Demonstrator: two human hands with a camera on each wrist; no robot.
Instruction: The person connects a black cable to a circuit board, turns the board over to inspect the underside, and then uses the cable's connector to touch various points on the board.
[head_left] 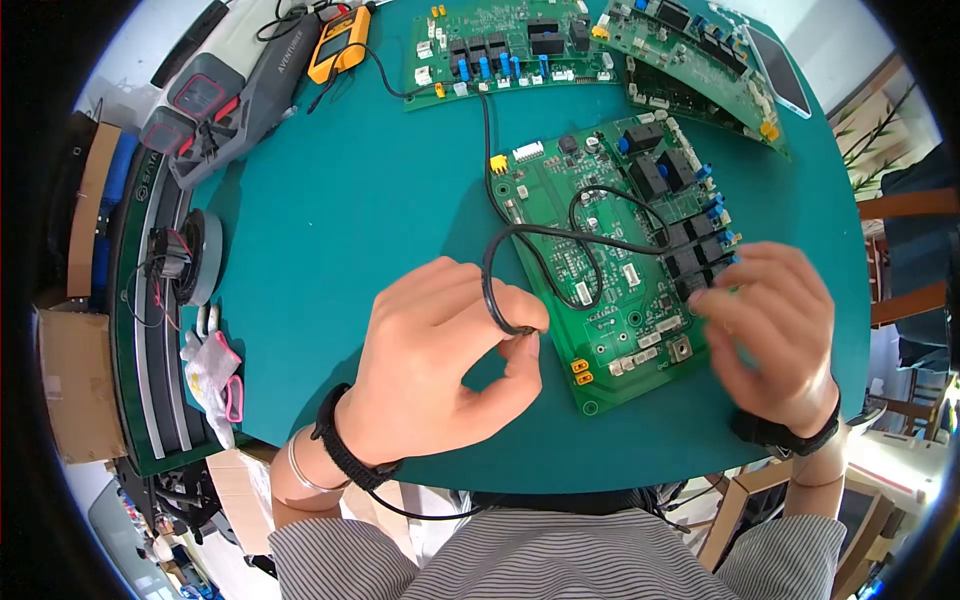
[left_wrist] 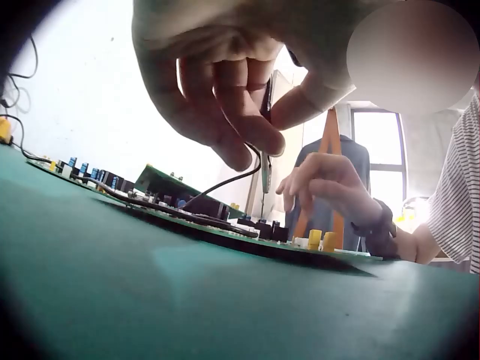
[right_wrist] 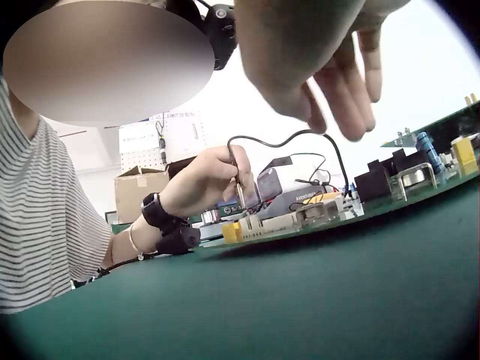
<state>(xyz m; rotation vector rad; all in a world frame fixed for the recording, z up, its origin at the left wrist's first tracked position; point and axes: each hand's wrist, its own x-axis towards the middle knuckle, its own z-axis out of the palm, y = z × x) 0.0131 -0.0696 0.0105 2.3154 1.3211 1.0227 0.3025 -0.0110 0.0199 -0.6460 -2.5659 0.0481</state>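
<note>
My left hand [head_left: 430, 355] pinches a slim test probe [left_wrist: 266, 174] between thumb and fingers, its thin tip pointing down over the near edge of a green circuit board [head_left: 545, 290]. From the probe a black cable [head_left: 570, 232] arches up, and part of it lies looped on the board. My right hand [head_left: 775, 335], slightly blurred, hovers by the board's right edge close to the black relays [head_left: 690, 255]. Its fingers [right_wrist: 349, 105] are loosely bent with nothing between them. In the head view the left fingers hide the probe.
An orange multimeter [head_left: 338, 45] lies at the back left, beside a grey case [head_left: 250, 105]. More circuit boards [head_left: 510, 50] lie along the back, with a phone [head_left: 778, 70] at the far right. White-and-pink gloves [head_left: 212, 375] rest at the left table edge.
</note>
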